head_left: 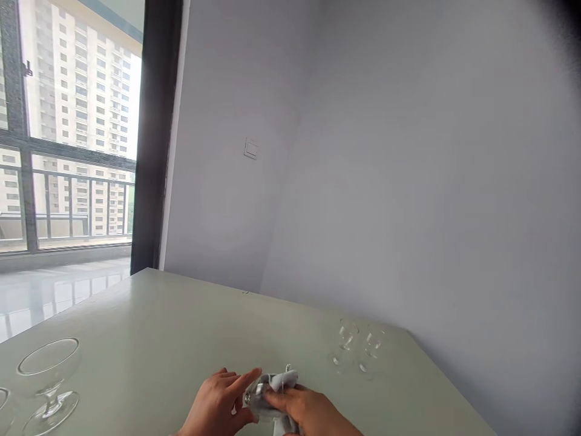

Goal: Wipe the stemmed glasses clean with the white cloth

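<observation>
Low in the head view, my left hand (220, 401) is closed round a small clear glass (259, 392), thumb and fingers on its left side. The glass is tipped over, and much of it is hidden behind my fingers and the cloth. My right hand (313, 412) grips a light grey cloth (284, 379) and presses it against the right side of the glass. Whether the cloth reaches inside the glass I cannot tell. Both hands are just above the table.
Two small stemmed glasses (348, 336) (373, 345) stand on the pale green table (181, 327) to the right. A larger stemmed glass (52, 399) stands at the left, with part of another glass (4, 399) at the frame edge. A grey wall (363, 181) borders the table.
</observation>
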Tool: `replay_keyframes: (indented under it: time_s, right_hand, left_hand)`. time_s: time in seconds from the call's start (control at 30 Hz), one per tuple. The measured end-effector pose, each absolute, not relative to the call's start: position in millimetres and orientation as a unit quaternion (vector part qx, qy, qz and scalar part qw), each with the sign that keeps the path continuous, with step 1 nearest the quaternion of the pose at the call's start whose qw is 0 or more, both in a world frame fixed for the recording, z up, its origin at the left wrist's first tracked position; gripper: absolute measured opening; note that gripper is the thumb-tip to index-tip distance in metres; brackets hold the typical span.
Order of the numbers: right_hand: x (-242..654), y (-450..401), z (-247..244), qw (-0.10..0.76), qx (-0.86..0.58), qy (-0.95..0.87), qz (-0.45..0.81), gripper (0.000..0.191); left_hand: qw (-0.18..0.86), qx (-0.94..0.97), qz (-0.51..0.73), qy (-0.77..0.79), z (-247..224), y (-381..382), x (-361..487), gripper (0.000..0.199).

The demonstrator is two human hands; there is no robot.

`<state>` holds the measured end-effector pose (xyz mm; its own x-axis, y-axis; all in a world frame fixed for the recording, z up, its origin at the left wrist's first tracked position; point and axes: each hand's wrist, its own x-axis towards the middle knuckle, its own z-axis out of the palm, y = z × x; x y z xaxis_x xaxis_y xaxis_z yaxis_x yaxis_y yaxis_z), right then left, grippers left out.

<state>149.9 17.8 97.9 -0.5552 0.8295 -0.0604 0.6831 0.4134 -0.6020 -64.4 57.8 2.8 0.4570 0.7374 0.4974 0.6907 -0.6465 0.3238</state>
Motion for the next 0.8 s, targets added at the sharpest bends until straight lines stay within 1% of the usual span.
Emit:
replay_keyframes:
  time_s: [0.1,0.2,0.27,0.33,0.43,0.5,0.53,0.6,0.63,0.7,0.77,0.8]
  right_hand:
    - [146.0,14.1,99.8,0.121,-0.468,-0.792,0.373,0.061]
    - [138.7,11.0,106.7,0.147,-0.425,-0.782,0.431,0.059]
    - [134.2,10.6,107.6,0.185,-0.422,-0.773,0.435,0.054]
    - [132.7,11.2,104.7,0.22,-0.458,-0.756,0.413,0.045]
    - [139.9,14.5,98.5,0.257,-0.519,-0.703,0.412,0.032]
    - [150.3,19.2,97.4,0.301,-0.516,-0.669,0.443,0.024]
    - [156.2,22.0,98.2,0.331,-0.504,-0.654,0.456,0.02]
    - [166.7,27.3,101.8,0.406,-0.489,-0.632,0.444,0.014]
    - [170.1,29.1,103.7,0.44,-0.493,-0.624,0.418,0.012]
    - [170.6,29.7,104.7,0.498,-0.5,-0.625,0.334,0.012]
    - [161.2,26.0,98.9,0.533,-0.483,-0.653,0.236,0.016]
    - [153.0,23.0,93.2,0.533,-0.467,-0.679,0.192,0.019]
  left_hand:
    - [-0.006,0.866,0.313,0.391,8.4,56.8,-66.7,0.04]
    - [-0.061,0.875,0.307,0.368,12.3,57.2,-69.8,0.039]
    - [-0.082,0.877,0.308,0.359,13.5,58.6,-72.2,0.039]
    - [-0.093,0.875,0.314,0.355,14.3,60.3,-75.2,0.039]
    - [-0.066,0.866,0.333,0.368,15.5,62.9,-79.4,0.038]
    - [0.012,0.832,0.366,0.417,16.6,64.4,-79.5,0.038]
    - [0.077,0.796,0.393,0.454,17.3,65.0,-78.1,0.04]
    - [0.254,0.685,0.456,0.509,19.1,65.9,-72.2,0.048]
    - [0.349,0.619,0.483,0.512,20.1,65.8,-67.9,0.054]
    - [0.518,0.5,0.513,0.467,21.5,64.0,-57.3,0.066]
    - [0.626,0.42,0.52,0.401,20.5,59.1,-46.1,0.067]
    - [0.657,0.397,0.518,0.377,18.8,55.5,-41.1,0.063]
